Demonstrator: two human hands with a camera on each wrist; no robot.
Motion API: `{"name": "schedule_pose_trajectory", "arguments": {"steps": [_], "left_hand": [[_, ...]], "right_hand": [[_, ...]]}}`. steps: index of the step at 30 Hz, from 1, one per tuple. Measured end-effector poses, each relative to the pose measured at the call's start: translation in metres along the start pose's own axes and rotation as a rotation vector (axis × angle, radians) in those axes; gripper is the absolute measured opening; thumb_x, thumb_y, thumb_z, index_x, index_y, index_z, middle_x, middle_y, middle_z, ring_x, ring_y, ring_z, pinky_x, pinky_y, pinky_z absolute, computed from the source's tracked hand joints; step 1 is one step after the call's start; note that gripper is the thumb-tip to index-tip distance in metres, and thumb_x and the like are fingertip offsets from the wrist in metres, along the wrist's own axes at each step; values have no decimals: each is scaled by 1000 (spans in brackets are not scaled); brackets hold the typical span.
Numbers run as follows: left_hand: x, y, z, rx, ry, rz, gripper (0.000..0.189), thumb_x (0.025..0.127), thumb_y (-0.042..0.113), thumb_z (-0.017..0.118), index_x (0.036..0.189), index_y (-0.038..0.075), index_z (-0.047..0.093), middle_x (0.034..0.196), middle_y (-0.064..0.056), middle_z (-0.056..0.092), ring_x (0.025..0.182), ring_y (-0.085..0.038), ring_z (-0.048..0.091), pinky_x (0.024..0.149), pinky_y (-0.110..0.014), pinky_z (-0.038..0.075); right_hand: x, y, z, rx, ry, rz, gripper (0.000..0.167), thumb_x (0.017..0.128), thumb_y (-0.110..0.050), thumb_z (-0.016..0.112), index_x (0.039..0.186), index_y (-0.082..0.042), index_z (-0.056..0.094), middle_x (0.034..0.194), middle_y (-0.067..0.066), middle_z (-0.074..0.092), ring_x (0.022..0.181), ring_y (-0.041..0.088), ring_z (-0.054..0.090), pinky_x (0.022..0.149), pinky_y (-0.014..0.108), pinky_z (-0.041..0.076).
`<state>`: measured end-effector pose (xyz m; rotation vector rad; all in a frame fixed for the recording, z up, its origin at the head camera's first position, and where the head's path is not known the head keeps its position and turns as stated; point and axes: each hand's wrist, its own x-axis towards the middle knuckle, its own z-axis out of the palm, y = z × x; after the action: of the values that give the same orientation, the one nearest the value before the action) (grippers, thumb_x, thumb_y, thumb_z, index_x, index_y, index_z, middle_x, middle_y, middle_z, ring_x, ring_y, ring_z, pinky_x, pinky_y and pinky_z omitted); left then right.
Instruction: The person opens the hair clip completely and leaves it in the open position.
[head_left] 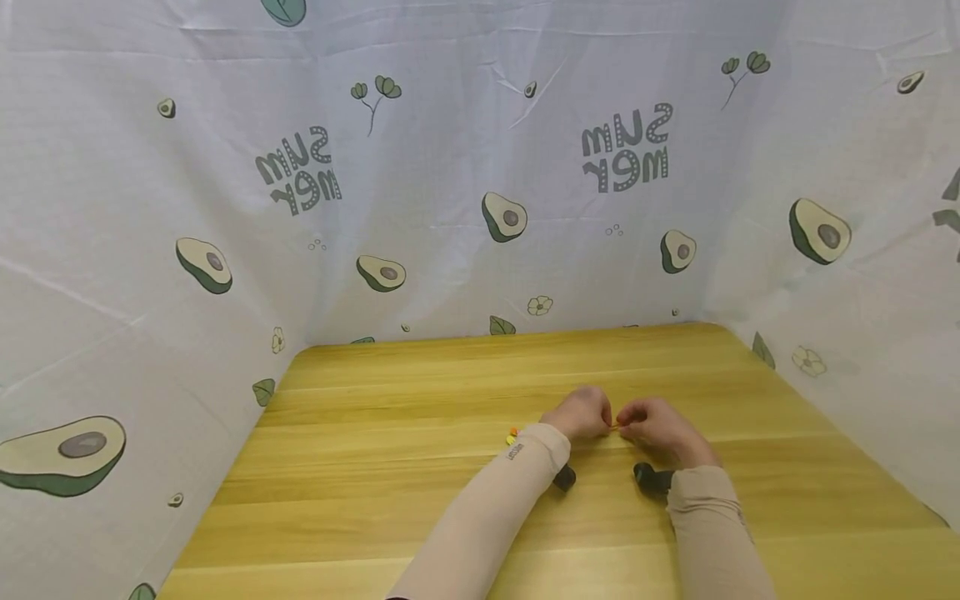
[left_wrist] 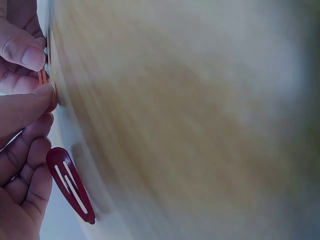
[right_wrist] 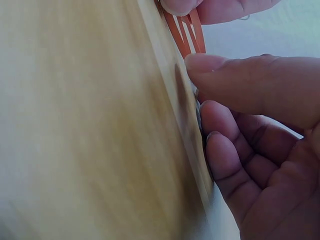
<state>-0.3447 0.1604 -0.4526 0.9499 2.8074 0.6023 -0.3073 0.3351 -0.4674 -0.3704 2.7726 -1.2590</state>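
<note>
As hands [head_left: 579, 413] pinch clip [right_wrist: 178, 38], wooden table [head_left: 405, 442], patterned cloth [head_left: 450, 150]

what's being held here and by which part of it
Orange clip: the left hand pinches one end, the right hand the other. Whether the red clip is held cannot be told.
</note>
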Motion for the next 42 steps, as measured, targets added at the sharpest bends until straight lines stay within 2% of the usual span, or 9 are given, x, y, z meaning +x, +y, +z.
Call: {"name": "schedule_pose_trajectory", "arguments": {"steps": [10,16,21,23,26,33,39,42], "left_hand": [[-9,3,-4,43,-15,-29,6,84,8,76,80,14,76,78,8,68,68,-2,56,60,-13,44],[-17,3,-8,4,-20,-35,13,82,9,75,72,13,68,71,7,60,61,-5,51,52,-17,42],[-21,5,-17,-14,-16,-33,9,82,15,78,80,12,70,78,7,64,66,-3,53,57,-16,43],[-21,5,-20,-8,-9,-19,10,83,19,80,85,13,72,83,9,66,71,-2,55,62,-14,44],[-22,3,-25,-14,0,-4,12,83,22,80,88,13,74,85,9,68,73,-2,56,63,-13,45],[-27,-11,-35,-64,32,29,9,86,20,79,88,12,76,83,8,67,69,-1,54,63,-12,44],[-34,-25,-49,-144,34,10,12,88,22,78,95,13,76,89,7,71,75,-1,58,67,-14,47],[-39,-33,-57,-185,39,-8,11,89,21,77,96,12,76,90,5,71,75,-3,60,67,-16,49]], "right_hand": [[-5,-7,5,-22,-8,12,16,85,1,69,99,9,66,91,14,67,80,18,57,70,30,48],[-7,-8,5,-15,-8,22,19,85,1,70,101,10,65,92,14,67,81,17,57,71,28,48],[-8,-9,5,-6,-6,19,21,85,1,71,102,12,65,92,15,67,81,17,57,70,26,49],[-8,-9,4,-17,-5,21,21,85,0,72,102,11,65,92,15,67,81,16,57,71,26,48],[-9,-10,2,-27,-11,18,22,86,-1,72,103,12,65,93,15,68,82,16,57,71,27,48],[-9,-16,-1,5,-33,45,27,87,0,69,109,15,62,97,20,67,86,20,60,73,29,50],[-4,-33,-7,-66,-29,-32,32,94,-5,65,118,15,61,115,31,64,102,35,64,84,44,54],[-2,-50,-8,-62,-37,-63,31,95,-7,65,119,13,61,116,31,64,102,35,64,85,47,54]]}}
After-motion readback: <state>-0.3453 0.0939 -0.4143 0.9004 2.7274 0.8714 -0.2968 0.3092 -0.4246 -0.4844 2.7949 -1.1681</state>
